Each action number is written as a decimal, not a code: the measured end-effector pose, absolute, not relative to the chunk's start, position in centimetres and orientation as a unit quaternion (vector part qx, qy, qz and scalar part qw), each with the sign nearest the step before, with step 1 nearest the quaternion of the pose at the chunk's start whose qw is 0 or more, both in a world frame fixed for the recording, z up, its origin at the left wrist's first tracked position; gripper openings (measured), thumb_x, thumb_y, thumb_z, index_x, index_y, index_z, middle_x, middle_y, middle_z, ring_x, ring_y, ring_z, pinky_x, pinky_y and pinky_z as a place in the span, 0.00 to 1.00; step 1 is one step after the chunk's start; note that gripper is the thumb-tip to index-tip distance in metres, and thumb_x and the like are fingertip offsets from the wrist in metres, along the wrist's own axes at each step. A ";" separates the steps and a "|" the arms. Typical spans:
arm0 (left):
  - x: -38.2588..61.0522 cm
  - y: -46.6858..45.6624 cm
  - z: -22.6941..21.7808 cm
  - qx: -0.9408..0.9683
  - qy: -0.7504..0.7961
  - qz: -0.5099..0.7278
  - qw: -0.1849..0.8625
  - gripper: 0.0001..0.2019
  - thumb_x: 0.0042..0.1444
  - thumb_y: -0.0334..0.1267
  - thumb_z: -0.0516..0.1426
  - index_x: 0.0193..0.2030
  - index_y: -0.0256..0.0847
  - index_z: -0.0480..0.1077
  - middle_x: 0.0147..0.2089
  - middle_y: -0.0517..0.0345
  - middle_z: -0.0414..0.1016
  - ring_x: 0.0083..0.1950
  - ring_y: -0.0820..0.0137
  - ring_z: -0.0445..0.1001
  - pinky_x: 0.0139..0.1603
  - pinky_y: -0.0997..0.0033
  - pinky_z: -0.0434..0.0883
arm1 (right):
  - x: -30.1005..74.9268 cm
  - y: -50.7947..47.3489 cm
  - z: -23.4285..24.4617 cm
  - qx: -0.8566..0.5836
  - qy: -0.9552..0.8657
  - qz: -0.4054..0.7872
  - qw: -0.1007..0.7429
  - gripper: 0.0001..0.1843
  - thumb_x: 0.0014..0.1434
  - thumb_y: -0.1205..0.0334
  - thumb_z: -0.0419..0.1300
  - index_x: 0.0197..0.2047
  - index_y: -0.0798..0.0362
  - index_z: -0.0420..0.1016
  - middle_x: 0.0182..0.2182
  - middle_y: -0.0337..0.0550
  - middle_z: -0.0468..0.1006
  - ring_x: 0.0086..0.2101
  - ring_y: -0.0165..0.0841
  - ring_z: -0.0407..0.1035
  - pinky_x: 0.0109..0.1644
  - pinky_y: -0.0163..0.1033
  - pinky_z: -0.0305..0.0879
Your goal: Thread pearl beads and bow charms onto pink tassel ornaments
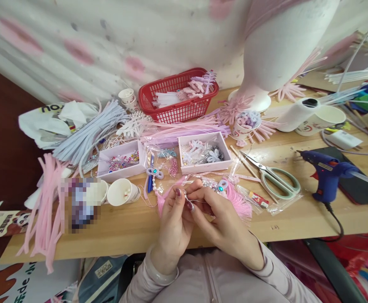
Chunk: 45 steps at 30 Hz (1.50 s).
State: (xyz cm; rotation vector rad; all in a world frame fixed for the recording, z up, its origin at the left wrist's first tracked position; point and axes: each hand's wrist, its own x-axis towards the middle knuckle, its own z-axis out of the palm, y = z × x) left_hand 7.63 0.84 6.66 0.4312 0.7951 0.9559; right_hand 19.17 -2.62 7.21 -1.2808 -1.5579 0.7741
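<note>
Tabletop (284, 225), basket (171, 114) at upper centre.
Lower centre: left hand (175, 223) and right hand (223, 216), fingertips pinched, hold a bead (186, 195).

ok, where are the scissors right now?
Head view, right of centre: the pale green-handled scissors lie on the wooden table between the right-hand open box and the blue glue gun, blades toward the box.

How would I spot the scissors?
Find the red basket at the back of the table. Come forward and right, past the right-hand white box, to the scissors. Their pale green looped handles set them apart from the blue glue gun.
</note>
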 end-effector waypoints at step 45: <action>6.9 1.0 5.9 0.226 0.327 0.472 0.787 0.10 0.52 0.45 0.70 0.34 0.43 0.77 0.42 0.55 0.85 0.44 0.66 0.83 0.52 0.65 0.76 | 18.8 -2.7 7.6 -0.531 -0.636 0.344 0.443 0.08 0.68 0.70 0.52 0.44 0.54 0.72 0.36 0.43 0.79 0.33 0.30 0.73 0.34 0.34 0.65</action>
